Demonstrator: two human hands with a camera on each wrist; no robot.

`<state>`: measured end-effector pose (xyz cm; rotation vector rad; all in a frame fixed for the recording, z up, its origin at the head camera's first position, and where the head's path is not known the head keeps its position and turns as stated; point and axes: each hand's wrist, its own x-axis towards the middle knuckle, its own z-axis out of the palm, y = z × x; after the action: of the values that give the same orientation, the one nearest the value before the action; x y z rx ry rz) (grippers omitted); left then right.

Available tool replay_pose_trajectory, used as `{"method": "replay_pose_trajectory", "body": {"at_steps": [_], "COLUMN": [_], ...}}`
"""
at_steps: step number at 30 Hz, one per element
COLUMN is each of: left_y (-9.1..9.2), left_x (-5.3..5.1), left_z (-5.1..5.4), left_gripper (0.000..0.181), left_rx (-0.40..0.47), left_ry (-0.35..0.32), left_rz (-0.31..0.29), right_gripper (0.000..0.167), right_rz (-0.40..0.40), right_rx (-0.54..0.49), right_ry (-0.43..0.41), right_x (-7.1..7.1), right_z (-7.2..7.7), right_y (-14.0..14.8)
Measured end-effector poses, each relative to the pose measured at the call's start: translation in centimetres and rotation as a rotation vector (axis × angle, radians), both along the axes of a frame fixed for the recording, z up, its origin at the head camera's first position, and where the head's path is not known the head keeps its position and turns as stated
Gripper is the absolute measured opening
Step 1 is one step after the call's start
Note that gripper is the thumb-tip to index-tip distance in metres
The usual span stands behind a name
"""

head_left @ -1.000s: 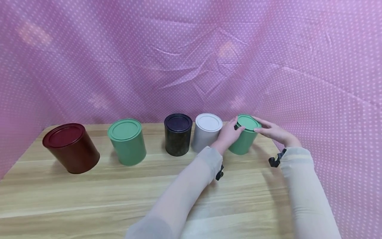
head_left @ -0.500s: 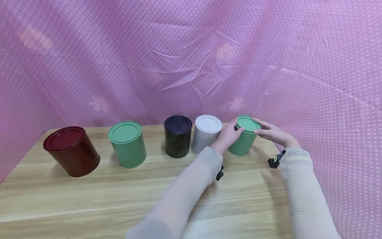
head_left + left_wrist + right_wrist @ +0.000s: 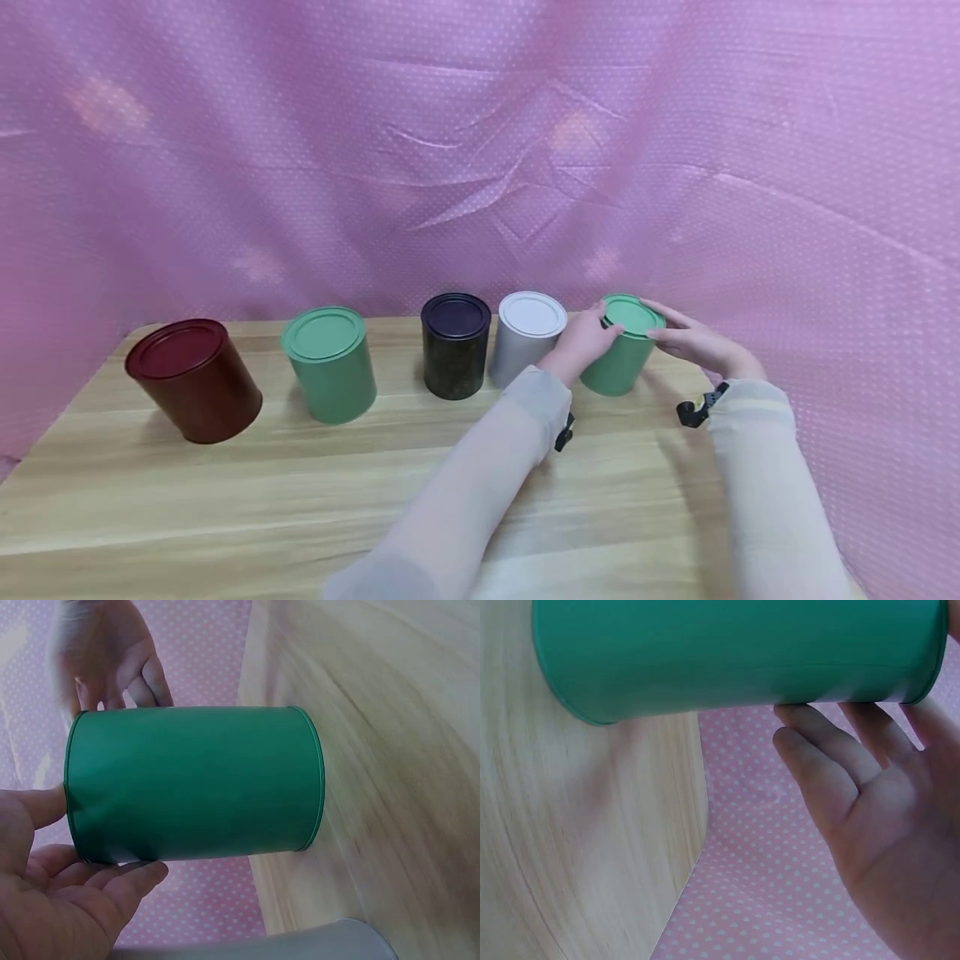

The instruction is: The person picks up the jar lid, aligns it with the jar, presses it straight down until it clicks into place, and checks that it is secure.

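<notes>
At the far right of the table, a green lidded can stands between my two hands. My left hand holds its left side near the top. In the left wrist view, the left thumb touches the top rim and the other fingers lie along the can's side. My right hand holds the opposite side near the lid, with several fingertips against the wall in the right wrist view. Close to my left hand is a white can, partly hidden by that hand.
A black can stands left of the white one. Farther left are another green can and a larger dark red can. All stand on a wooden table, with a pink dotted cloth behind and beside it.
The head view has shifted slightly, so everything appears a little lower and farther right. Both hands keep the same places on the green can.
</notes>
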<state>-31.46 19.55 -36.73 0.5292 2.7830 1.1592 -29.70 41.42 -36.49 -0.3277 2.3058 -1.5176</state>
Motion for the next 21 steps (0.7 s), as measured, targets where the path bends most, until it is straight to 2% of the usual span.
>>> {"method": "replay_pose_trajectory", "body": {"at_steps": [4, 9, 14, 21], "left_y": [0.35, -0.04, -0.09, -0.06], "left_x": [0.2, -0.03, -0.32, -0.52], "left_z": [0.05, 0.2, 0.39, 0.79], "left_gripper": [0.061, 0.061, 0.061, 0.061], "left_rx": [-0.015, -0.018, -0.051, -0.08], "left_ry": [-0.022, -0.041, -0.037, -0.025], "left_rz": [-0.02, 0.007, 0.011, 0.019], "right_gripper": [0.074, 0.074, 0.075, 0.074], "right_rz": [-0.014, 0.014, 0.014, 0.0], "right_rx": [0.017, 0.019, 0.016, 0.031], "right_ry": [-0.004, -0.006, -0.027, -0.014], "right_x": [0.43, -0.01, -0.15, -0.13], "right_z": [0.02, 0.32, 0.51, 0.56], "right_y": [0.37, -0.11, -0.38, -0.47]}}
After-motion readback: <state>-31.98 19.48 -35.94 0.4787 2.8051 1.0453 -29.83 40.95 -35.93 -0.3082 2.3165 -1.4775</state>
